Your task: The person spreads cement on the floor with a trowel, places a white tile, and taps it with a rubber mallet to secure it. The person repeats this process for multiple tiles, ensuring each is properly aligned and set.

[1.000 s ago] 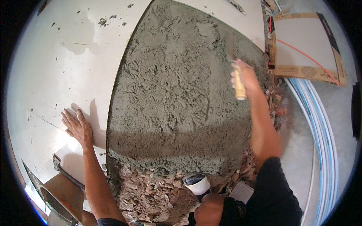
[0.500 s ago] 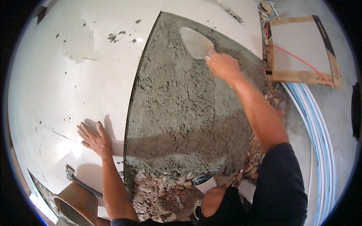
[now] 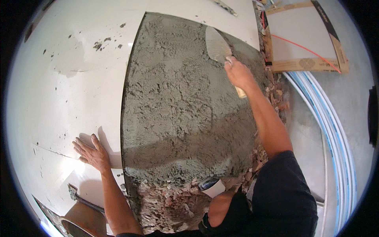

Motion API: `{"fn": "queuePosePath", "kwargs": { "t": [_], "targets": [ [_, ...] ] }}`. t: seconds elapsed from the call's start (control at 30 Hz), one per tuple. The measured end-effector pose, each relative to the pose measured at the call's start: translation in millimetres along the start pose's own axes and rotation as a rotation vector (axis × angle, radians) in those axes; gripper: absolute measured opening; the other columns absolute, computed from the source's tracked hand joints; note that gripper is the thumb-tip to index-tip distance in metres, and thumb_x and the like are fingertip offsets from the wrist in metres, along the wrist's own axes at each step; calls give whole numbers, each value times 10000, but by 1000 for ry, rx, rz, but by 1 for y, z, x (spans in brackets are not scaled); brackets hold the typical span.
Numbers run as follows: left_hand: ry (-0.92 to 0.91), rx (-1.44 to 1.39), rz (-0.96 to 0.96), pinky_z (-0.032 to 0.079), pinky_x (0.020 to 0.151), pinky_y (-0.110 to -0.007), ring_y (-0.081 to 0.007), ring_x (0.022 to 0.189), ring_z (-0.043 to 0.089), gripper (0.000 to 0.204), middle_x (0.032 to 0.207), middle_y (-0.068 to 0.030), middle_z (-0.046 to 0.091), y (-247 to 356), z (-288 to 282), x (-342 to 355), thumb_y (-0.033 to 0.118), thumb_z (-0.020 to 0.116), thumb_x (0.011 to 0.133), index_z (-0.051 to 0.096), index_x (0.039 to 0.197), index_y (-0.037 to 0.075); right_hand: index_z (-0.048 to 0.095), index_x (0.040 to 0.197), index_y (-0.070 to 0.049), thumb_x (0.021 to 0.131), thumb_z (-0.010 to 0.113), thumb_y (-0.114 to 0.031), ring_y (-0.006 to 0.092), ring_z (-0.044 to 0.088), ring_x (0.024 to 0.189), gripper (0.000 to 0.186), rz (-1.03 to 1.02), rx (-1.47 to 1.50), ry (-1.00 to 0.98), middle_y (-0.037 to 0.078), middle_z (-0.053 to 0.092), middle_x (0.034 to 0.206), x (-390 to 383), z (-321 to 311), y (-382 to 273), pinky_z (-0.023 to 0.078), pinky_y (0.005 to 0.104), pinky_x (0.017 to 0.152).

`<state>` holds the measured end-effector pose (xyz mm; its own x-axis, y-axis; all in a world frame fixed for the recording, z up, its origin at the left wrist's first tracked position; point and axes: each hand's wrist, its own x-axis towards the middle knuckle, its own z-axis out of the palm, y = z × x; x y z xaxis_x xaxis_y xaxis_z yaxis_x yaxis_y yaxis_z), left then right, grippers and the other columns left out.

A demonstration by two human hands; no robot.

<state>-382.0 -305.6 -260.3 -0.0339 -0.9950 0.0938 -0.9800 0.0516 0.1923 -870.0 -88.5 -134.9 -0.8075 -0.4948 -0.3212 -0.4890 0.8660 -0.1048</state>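
My right hand point(image 3: 238, 71) grips the wooden handle of a metal trowel point(image 3: 217, 44), whose blade lies on wet grey mortar point(image 3: 173, 91) near the upper right of the bed. My left hand point(image 3: 92, 152) rests with its fingers spread on a large white floor tile point(image 3: 59, 102), left of the mortar. Dark splatters of mortar dot that tile, and another white tile point(image 3: 197, 8) borders the bed at the top.
A white tile in cardboard edging point(image 3: 302, 23) lies at upper right above bundled white-and-blue pipes point(image 3: 323, 118). Broken rubble point(image 3: 166, 205) borders the mortar below and right. A rusty bucket point(image 3: 85, 219) and a long-handled tool point(image 3: 73, 191) sit at lower left.
My right hand with the trowel has moved leftward and up from the bed's right side, then slightly right since half a second ago. My left hand stays on the tile.
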Motion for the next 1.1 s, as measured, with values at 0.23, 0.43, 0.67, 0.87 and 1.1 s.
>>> {"fn": "queuePosePath", "kwargs": {
  "t": [0.23, 0.43, 0.67, 0.87, 1.1],
  "targets": [
    [-4, 11, -7, 108, 1134, -600, -326, 1457, 138, 816, 1567, -168, 183, -4, 2, 0, 644, 397, 921, 241, 1505, 96, 553, 1192, -30, 957, 426, -364, 439, 605, 995, 427, 50, -23, 77, 254, 634, 1090, -72, 17, 93, 472, 500, 855],
    [1, 16, -2, 116, 1135, -593, -327, 1455, 146, 831, 1566, -167, 186, -3, 3, 1, 661, 391, 914, 247, 1503, 92, 557, 1127, -74, 938, 521, -404, 421, 647, 776, 382, -340, -62, -116, 203, 643, 956, -187, 29, 71, 523, 487, 689],
    [6, -8, -14, 96, 1148, -581, -317, 1458, 138, 875, 1566, -158, 186, -4, 4, 1, 714, 361, 890, 238, 1507, 105, 561, 1119, -77, 956, 486, -430, 367, 659, 798, 396, -232, -226, -8, 186, 621, 947, -158, 38, 112, 530, 462, 659],
    [8, 6, -19, 96, 1148, -580, -317, 1459, 135, 865, 1570, -153, 179, -7, 7, 2, 711, 351, 896, 240, 1508, 110, 528, 1194, 44, 966, 459, -476, 407, 645, 867, 572, 232, 460, -70, 293, 622, 1070, -96, -6, 117, 515, 466, 755],
    [17, 17, -4, 102, 1146, -573, -314, 1458, 139, 851, 1572, -147, 181, -8, 7, 3, 701, 355, 902, 238, 1511, 117, 553, 1210, -41, 964, 451, -434, 417, 621, 969, 475, -122, -272, 58, 224, 629, 1109, -54, 15, 141, 489, 488, 866]
  ]
}}
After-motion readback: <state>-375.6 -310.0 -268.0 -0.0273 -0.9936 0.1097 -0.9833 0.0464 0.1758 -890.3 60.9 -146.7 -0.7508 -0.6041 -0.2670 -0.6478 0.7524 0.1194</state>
